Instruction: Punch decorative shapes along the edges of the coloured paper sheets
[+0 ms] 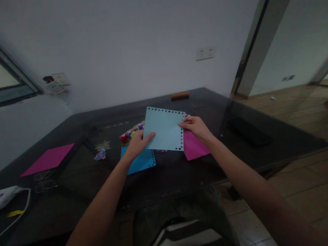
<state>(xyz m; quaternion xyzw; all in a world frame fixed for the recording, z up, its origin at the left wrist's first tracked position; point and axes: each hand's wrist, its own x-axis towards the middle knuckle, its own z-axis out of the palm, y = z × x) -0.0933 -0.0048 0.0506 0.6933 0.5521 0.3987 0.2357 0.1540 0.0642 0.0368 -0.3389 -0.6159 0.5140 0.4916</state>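
A pale blue sheet of paper (164, 128), with rows of small punched shapes along its top and right edges, is held up above the dark table. My left hand (138, 143) grips its lower left side, thumb on the front face. At the upper right edge, my right hand (194, 126) pinches the same sheet between thumb and fingers. Below it lie a brighter blue sheet (141, 162) with punched edges and a pink sheet (196, 147). Several small colourful craft punches with eyes (128, 134) sit behind, partly hidden by the held paper.
The dark table (168, 179) stands against a wall. On its left are another pink sheet (49, 159), glasses (45, 181), a white device with a cord (3, 198) and a pile of colourful bits (100, 155). A brown roll (180, 95) lies at the back, a black flat object (248, 131) at right.
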